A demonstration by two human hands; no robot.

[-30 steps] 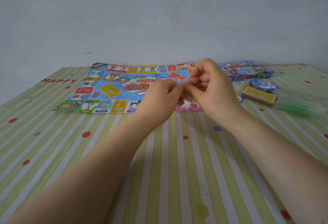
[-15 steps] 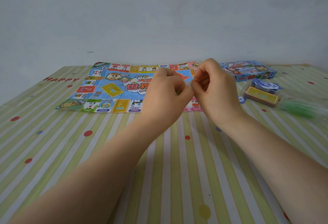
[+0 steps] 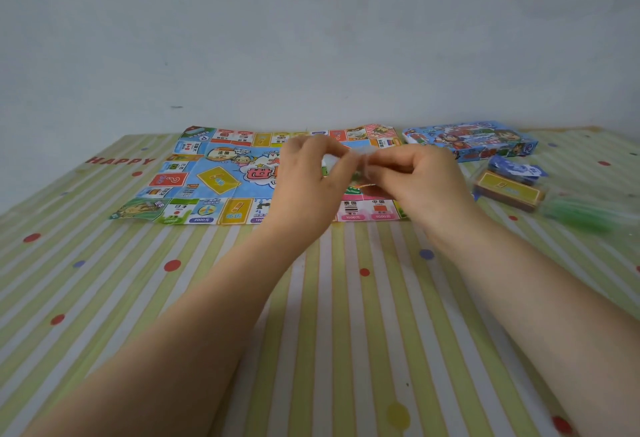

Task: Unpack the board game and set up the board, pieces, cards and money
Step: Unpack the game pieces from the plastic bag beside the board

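A plain pale grey wall (image 3: 311, 38), marked by a few small dark specks, rises behind the desk (image 3: 329, 332). The desk wears a cloth of green, yellow and white stripes scattered with red and blue dots; the word HAPPY (image 3: 119, 160) is printed in red near its far left edge. The board (image 3: 214, 180), a creased paper sheet, lies unfolded and flat at the far middle of the desk, close to the wall. Toward the far right corner sits the box (image 3: 471, 140), blue and lying flat. Just nearer than it, by the right edge, lie a blue packet (image 3: 517, 169), a brown card pack (image 3: 505, 190) with a yellow face, and a blurred green bag (image 3: 581, 214), all close together.

Both forearms reach from the near edge, meeting above the board's right half. The left hand (image 3: 311, 183) and right hand (image 3: 415, 180) each pinch a small clear wrapper (image 3: 356, 157) between thumb and fingertips, the other fingers curled, so each grip is closed on the wrapper. What is inside is too blurred to tell.
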